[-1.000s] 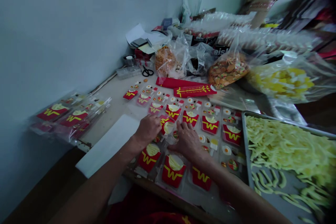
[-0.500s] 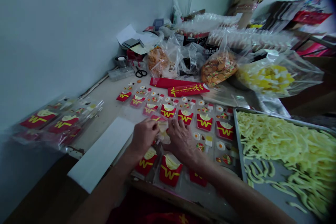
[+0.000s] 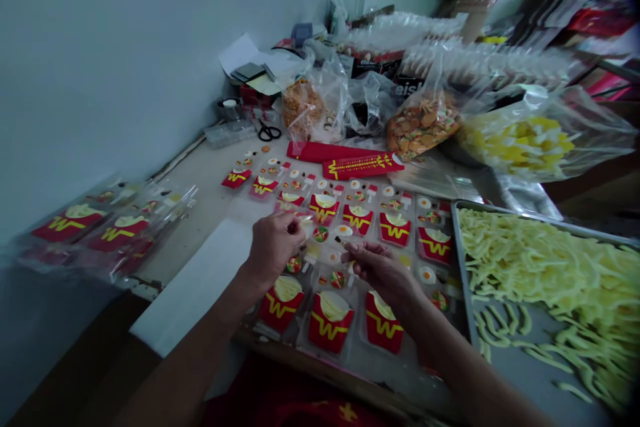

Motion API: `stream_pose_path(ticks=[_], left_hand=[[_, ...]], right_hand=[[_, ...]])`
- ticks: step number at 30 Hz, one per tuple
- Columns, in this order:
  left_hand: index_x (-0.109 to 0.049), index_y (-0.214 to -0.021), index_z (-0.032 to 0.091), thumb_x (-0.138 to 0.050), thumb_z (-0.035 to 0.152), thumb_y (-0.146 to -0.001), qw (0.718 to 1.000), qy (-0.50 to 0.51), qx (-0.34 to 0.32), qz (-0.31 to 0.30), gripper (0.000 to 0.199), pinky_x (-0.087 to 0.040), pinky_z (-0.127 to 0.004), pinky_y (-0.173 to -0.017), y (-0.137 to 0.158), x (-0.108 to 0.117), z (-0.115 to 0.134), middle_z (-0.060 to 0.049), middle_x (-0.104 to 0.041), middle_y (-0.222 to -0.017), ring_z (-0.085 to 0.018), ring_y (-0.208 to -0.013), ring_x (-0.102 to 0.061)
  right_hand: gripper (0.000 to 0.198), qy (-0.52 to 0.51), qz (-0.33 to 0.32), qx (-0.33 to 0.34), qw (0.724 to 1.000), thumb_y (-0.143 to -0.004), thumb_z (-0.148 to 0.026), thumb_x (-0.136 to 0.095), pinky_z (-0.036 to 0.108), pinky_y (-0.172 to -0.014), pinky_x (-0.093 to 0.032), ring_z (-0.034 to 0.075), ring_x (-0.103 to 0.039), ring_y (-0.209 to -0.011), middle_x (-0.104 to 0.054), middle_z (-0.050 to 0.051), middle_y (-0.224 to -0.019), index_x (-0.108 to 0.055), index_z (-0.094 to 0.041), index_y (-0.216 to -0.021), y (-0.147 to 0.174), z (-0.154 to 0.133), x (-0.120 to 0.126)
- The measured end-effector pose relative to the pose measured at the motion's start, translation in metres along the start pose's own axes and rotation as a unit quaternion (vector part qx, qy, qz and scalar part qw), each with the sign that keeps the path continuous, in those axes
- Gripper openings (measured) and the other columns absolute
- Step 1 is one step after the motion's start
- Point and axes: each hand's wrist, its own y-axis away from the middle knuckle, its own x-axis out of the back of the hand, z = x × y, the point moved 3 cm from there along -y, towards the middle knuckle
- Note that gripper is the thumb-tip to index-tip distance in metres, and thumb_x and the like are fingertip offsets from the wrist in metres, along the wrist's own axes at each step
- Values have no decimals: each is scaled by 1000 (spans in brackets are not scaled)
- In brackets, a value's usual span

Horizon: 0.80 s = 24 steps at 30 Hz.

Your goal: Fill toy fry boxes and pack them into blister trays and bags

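Note:
My left hand [image 3: 274, 247] is closed in a pinch over the middle of the rows, a pale bit showing by its fingertips; what it holds I cannot make out. My right hand [image 3: 383, 268], thumb and finger together, pinches a small dark-tipped piece [image 3: 340, 241]. Under and around both lie clear plastic trays with toy food: red fries boxes [image 3: 330, 323] marked with a yellow zigzag, a small round toy pizza [image 3: 321, 233], toy fried eggs [image 3: 428, 274]. Nearest my left fingers is the back row, with another fries box [image 3: 324, 208].
A metal tray [image 3: 463, 293] of loose toy fries [image 3: 550, 253] stands at the right. Behind are flat red cartons [image 3: 360, 165], scissors [image 3: 269, 130] and bags of toy pieces [image 3: 425, 123]. A white board [image 3: 195, 287] and packed sets [image 3: 67, 221] lie left.
My hands have moved apart; the right has drawn back to the right and now shows a small piece at its fingertips. The left stays near its place. The view has shifted slightly.

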Motion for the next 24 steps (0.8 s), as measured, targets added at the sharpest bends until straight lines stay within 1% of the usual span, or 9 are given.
stream_pose_path(ticks=[3, 7, 10, 13, 18, 20, 22, 23, 24], left_hand=[[-67, -68, 19, -62, 11, -77, 999, 30, -38, -15, 13, -43, -26, -63, 14, -10, 28, -1, -69, -72, -14, -67, -61], [-66, -76, 21, -58, 9, -83, 998, 48, -44, -8, 17, -51, -28, -71, 37, -29, 55, -3, -71, -81, -16, -77, -66], [-66, -86, 22, -53, 8, -87, 997, 57, -38, 25, 19, -55, -31, -83, 49, -43, 56, -5, -73, -94, -17, -90, -69], [-66, -90, 22, -53, 9, -89, 997, 54, -55, 16, 19, -57, -31, -86, 55, -50, 52, -6, -73, -95, -18, -93, -69], [-70, -101, 24, -53, 18, -94, 996, 44, -78, 23, 19, -55, -30, -83, 44, -22, 42, -5, -72, -93, -17, -88, -68], [-69, -110, 25, -58, 28, -94, 996, 39, -23, 83, 20, -54, -32, -88, 32, 1, 17, -6, -72, -101, -19, -96, -67], [-67, -116, 20, -66, 42, -89, 978, 38, 113, 170, 34, -52, -38, -91, 20, 24, -25, -11, -71, -108, -24, -103, -65], [-66, -116, 17, -69, 48, -84, 965, 70, 182, 177, 44, -53, -38, -88, 16, 30, -48, -13, -70, -109, -25, -102, -65], [-67, -112, 15, -70, 53, -81, 947, 134, 253, 145, 49, -55, -36, -81, 11, 31, -69, -12, -71, -103, -24, -95, -67]], right_hand=[[36, 13, 8, 27, 1000, -67, -45, -88, 18, -44, -37, 7, -55, -48, -70, 4, -68, -73, -14, -77, -9, 8, -18], [35, -8, -27, 60, 998, -63, -44, -87, 19, -40, -29, 6, -43, -41, -56, -3, -51, -66, -16, -65, -22, 8, -37], [28, -27, -37, 55, 997, -60, -35, -88, 19, -46, -36, 8, -47, -48, -58, -3, -57, -67, -17, -67, -29, 8, -39], [24, -11, -62, 35, 997, -61, -31, -86, 19, -46, -35, 8, -46, -49, -59, -4, -59, -68, -18, -71, -35, 8, -37], [25, 29, -77, 37, 996, -65, -34, -85, 19, -40, -24, 4, -34, -41, -52, -5, -52, -67, -17, -65, -42, 1, -27], [24, 53, -84, 49, 994, -69, -38, -84, 20, -40, -22, 3, -32, -41, -60, -2, -58, -72, -17, -71, -42, -5, -21], [26, 65, -95, 51, 992, -72, -41, -83, 20, -39, -20, 2, -30, -42, -68, 2, -71, -74, -17, -77, -42, -11, -15], [27, 62, -99, 49, 992, -71, -42, -83, 20, -39, -20, 2, -29, -42, -70, 3, -74, -73, -17, -76, -42, -13, -12], [28, 56, -102, 47, 992, -70, -42, -84, 20, -39, -19, 2, -29, -42, -70, 2, -74, -72, -17, -74, -42, -15, -9]])
